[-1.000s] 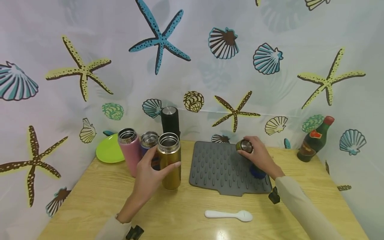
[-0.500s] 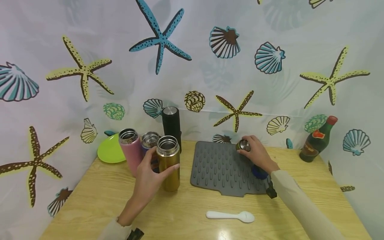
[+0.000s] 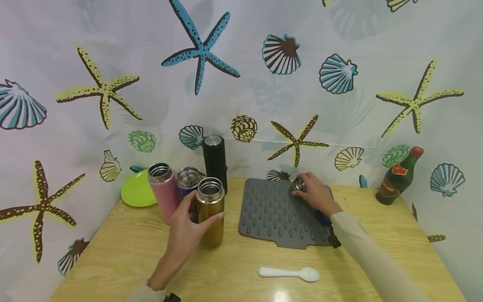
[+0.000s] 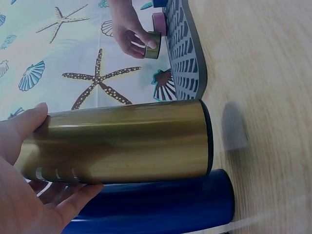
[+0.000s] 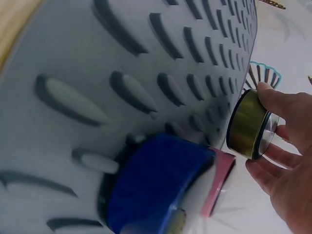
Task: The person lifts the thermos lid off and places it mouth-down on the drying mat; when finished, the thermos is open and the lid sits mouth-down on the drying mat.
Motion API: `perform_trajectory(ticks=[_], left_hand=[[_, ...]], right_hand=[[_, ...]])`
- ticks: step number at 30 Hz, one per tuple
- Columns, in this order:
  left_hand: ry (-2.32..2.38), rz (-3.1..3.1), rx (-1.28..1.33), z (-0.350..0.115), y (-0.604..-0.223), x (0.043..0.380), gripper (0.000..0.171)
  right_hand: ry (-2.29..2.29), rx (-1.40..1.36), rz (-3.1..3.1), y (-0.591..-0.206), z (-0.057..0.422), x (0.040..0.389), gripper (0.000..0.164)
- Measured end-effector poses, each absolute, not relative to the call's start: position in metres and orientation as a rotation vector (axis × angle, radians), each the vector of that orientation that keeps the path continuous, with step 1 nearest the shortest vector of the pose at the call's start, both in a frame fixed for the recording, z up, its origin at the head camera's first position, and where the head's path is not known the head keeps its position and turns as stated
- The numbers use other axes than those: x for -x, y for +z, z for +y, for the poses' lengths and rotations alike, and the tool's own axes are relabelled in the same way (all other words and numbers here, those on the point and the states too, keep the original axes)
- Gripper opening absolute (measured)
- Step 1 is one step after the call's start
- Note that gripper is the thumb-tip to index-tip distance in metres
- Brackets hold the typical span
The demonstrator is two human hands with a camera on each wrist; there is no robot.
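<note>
My left hand (image 3: 185, 237) grips a gold thermos flask (image 3: 214, 205), thumb on one side and fingers on the other. The flask is uncapped, its steel mouth facing up. In the left wrist view, a strip of table and a shadow show beyond its black base. My right hand (image 3: 316, 195) holds a gold flask lid (image 5: 246, 124) with a steel top, close over the back of the grey ridged mat (image 3: 264, 214). Near that hand, a blue lid (image 5: 151, 180) and a pink lid (image 5: 219, 180) sit on the mat, mostly hidden by the arm in the head view.
Left of the gold flask stand an uncapped pink flask (image 3: 164, 195) and an uncapped blue flask (image 3: 188, 182). Behind are a black flask (image 3: 215, 161) and a green plate (image 3: 137, 191). A white spoon (image 3: 288, 273) lies in front; a green bottle (image 3: 400, 178) stands at right.
My left hand has brought the gold flask a little nearer to me. My right hand has shifted left over the mat with the gold lid.
</note>
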State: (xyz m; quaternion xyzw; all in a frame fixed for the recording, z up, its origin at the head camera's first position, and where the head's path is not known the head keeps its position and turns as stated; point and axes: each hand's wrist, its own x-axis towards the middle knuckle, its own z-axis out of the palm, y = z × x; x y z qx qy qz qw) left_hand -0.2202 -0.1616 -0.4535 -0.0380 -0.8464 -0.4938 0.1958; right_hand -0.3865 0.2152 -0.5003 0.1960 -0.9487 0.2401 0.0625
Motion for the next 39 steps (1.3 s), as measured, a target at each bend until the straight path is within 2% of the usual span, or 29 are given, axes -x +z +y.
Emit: perform_trajectory(ticks=[8, 28, 39], left_hand=[[-1.32, -2.382, 0.067, -0.164, -0.459, 0.22, 0.084], [-1.266, -2.361, -0.011, -0.166, -0.478, 0.214, 0.085], [-1.206, -2.313, 0.03, -0.162, -0.484, 0.217, 0.084]], right_hand=[[0.638, -0.583, -2.949, -0.508, 0.208, 0.391, 0.058], [0.395, -0.598, -3.104, -0.489, 0.195, 0.401, 0.056], [0.321, -0.572, -3.168, -0.48, 0.191, 0.404, 0.058]])
